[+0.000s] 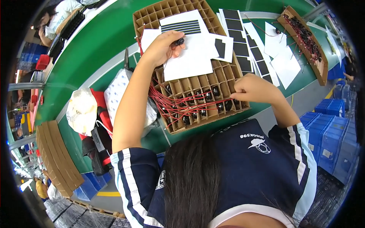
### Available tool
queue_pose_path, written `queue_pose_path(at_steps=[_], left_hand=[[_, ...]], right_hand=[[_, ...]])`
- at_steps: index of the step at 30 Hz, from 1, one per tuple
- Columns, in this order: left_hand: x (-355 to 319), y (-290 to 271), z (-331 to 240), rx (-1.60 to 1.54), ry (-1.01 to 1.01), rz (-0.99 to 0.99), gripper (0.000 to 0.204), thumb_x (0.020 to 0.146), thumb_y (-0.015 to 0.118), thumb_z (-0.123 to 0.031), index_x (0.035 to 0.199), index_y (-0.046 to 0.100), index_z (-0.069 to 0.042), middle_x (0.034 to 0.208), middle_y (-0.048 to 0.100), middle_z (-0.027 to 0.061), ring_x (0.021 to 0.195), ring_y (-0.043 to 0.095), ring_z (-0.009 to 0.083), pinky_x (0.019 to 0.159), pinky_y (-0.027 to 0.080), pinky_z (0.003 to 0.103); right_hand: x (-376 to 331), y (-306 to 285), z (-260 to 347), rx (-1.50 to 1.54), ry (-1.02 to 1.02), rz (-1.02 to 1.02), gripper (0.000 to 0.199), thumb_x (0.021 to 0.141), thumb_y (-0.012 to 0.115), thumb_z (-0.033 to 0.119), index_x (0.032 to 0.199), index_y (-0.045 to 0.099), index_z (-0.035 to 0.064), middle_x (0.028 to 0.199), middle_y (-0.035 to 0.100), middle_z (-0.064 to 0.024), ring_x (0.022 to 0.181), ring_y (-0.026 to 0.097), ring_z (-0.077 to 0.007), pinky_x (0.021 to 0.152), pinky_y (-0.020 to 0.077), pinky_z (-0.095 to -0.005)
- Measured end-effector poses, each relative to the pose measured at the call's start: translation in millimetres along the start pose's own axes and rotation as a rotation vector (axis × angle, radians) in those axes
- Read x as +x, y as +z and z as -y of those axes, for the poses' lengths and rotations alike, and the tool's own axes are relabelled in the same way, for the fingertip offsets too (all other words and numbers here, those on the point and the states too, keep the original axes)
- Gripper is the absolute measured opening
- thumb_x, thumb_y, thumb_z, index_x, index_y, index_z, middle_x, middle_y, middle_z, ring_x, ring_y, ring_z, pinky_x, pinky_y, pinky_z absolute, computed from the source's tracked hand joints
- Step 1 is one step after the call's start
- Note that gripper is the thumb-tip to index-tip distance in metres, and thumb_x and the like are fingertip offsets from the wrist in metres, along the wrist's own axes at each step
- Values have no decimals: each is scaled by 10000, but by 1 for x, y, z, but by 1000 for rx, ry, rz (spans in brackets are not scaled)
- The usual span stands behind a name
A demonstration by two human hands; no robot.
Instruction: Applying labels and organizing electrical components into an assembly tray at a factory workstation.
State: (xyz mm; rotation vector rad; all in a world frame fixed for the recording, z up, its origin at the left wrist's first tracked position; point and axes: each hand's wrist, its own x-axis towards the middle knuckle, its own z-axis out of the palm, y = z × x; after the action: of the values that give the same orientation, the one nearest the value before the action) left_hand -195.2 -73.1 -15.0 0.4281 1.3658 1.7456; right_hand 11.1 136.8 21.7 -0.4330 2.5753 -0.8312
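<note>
The left hand (pixel 165 47) pinches a small black part (pixel 179 41) over the box (pixel 203 80), just above the white sheets (pixel 188 62) lying on it. The right hand (pixel 254 88) is curled up at the box's right edge; I can't tell if it grips anything. More black parts (pixel 186 120) sit in the box's near slots, with red wires (pixel 169 99) spilling to its left side. Right of the box, a long tray (pixel 322 72) is on the green tabletop (pixel 157 138).
</note>
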Motion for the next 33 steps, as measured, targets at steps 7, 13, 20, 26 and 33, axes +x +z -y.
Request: queue_pose_path(at_steps=[7,13,20,26,33], left_hand=[[1,-2,-1,14,-49,11,157,811,576,-150,865,497,-27,646,520,32,425,425,63,384,320,191],[0,2,1,4,-68,-19,162,808,585,-149,801,475,-30,618,511,37,424,427,78,383,335,206],[-1,27,-8,578,-59,22,272,740,649,-242,776,491,-24,608,513,13,438,430,63,379,321,207],[-1,18,5,787,179,18,305,691,672,-284,663,584,7,576,546,35,539,467,86,467,374,262],[-2,29,13,756,312,-16,323,667,681,-261,612,527,18,557,507,71,535,450,135,480,350,294]], right_hand=[[13,-4,5,201,54,-439,198,759,599,106,636,493,-7,614,451,-50,545,442,-129,502,356,-257],[73,-19,-6,199,-131,-720,117,754,549,23,867,568,-2,803,505,-80,681,514,-164,622,420,-259],[188,-55,-11,170,-309,-527,122,730,555,34,838,603,6,810,577,-95,723,568,-183,645,456,-275],[239,-49,1,49,-331,-313,187,625,644,188,727,555,59,673,590,-110,637,582,-238,566,450,-334],[225,-47,6,-132,-285,-325,137,609,616,136,688,545,51,627,572,-87,600,571,-231,546,450,-319]])
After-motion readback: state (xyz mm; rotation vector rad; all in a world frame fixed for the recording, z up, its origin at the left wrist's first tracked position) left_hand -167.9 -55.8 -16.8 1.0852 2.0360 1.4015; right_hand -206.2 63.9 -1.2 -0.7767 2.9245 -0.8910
